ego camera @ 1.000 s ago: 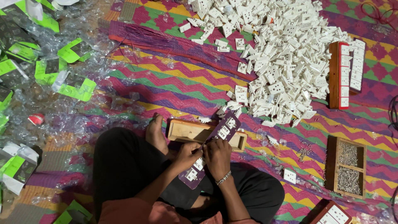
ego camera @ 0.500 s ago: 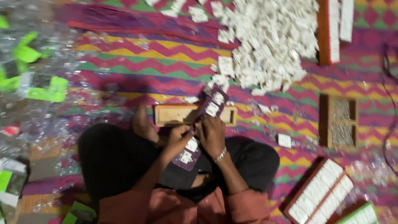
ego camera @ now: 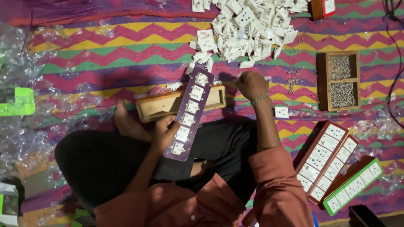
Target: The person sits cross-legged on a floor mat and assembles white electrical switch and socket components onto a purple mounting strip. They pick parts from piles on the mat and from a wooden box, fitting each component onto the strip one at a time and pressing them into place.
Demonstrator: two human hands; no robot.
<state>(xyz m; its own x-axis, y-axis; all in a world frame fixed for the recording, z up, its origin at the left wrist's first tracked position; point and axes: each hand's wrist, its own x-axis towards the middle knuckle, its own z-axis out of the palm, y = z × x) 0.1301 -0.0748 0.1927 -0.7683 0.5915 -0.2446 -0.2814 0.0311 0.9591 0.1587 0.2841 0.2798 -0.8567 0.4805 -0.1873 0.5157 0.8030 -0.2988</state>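
Fingers of the left hand [ego camera: 165, 131] wrap the edge of a long purple panel [ego camera: 188, 113] fitted with a row of white sockets, holding it tilted across the lap and over a shallow wooden tray [ego camera: 160, 107]. The right hand [ego camera: 251, 84] reaches out, fingers curled loosely at the edge of a heap of white socket parts [ego camera: 248, 29] on the zigzag-striped mat [ego camera: 105, 54]; whether they pinch a piece cannot be told. A wooden box of screws [ego camera: 340, 80] sits to the right, finished boards [ego camera: 326, 162] nearer
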